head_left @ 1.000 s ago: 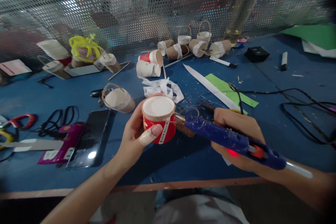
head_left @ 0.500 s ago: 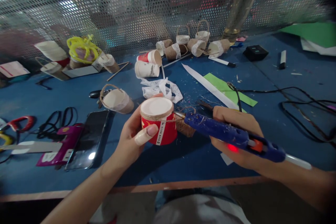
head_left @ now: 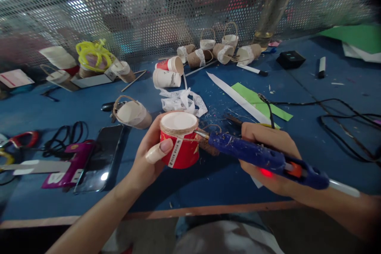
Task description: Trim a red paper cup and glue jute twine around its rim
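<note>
My left hand (head_left: 153, 151) is closed around a red paper cup (head_left: 187, 154), its pale round end facing up. Brown twine (head_left: 180, 131) is wound about the cup just under that upper edge, and a strand runs off to the right. In my right hand (head_left: 270, 143) is a blue hot glue gun (head_left: 247, 151) with a glowing red light and a white glue stick out the back. Its metal nozzle meets the cup's right side at the twine. Partly hidden behind the nozzle lies a ball of twine (head_left: 210, 147).
Beyond the cup lies white lace ribbon (head_left: 181, 101); a twine-handled cup basket (head_left: 133, 114) stands to its left. Several lace-trimmed baskets (head_left: 223, 53) line the mesh screen (head_left: 143, 12). A phone (head_left: 99, 158) and scissors (head_left: 25, 139) lie left. A black cable (head_left: 321, 102) crosses the right side.
The red cup has turned in my left hand, its white label strip shifting left and slanting. The glue gun has moved slightly down and stays at the twine.
</note>
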Tool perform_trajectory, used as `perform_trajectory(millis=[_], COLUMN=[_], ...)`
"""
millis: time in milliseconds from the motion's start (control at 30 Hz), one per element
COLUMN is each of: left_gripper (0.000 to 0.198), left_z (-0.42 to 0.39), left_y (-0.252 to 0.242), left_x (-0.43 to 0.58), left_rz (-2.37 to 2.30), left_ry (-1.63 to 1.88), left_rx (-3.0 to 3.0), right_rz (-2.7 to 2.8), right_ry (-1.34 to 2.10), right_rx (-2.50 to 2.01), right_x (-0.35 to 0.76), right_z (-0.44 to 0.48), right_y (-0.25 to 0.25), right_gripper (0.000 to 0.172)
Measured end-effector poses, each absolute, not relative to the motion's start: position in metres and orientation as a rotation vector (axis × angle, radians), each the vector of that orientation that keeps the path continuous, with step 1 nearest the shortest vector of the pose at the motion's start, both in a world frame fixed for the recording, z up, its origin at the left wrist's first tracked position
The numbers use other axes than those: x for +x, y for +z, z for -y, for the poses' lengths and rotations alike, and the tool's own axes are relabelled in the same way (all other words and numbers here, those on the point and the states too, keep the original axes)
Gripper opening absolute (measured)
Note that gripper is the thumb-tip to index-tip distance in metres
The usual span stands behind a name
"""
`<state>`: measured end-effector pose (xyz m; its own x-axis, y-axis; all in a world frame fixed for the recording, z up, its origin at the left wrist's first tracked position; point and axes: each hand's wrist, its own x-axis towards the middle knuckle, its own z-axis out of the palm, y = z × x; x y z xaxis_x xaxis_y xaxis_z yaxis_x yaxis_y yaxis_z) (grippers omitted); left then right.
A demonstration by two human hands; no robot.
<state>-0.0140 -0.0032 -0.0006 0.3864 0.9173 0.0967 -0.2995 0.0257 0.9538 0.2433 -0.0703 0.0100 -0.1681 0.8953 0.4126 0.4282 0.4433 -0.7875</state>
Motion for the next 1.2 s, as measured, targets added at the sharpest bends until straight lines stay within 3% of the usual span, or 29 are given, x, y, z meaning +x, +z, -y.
perform_trajectory(millis=[467,833,1067,1200], left_gripper=[0.054,0.039,0.052,0.047], left_z=[0.004,0.003,0.005,0.006], left_y=[0.000,0.010,0.005,0.002], left_x=[-0.014,-0.009,-0.010,-0.009], left_rz=[-0.586,-0.638,-0.705,-0.728], left_ry=[1.012,1.050,1.020,0.972], left_rx=[1.124,1.064,1.094,1.142], right_rz=[1.769,1.686,1.454,1.343], right_ry=[0.650,0.766,0.793,0.761], right_rx=[-1.153,-1.204,-1.308,-1.283], right_x=[0.244,0.244,0.245,0.247], right_z=[0.070,0.069,0.069,0.069], right_y=[0.009,0.009,0.007,-0.004], right_gripper=[0.030,0.027,0.027,0.020])
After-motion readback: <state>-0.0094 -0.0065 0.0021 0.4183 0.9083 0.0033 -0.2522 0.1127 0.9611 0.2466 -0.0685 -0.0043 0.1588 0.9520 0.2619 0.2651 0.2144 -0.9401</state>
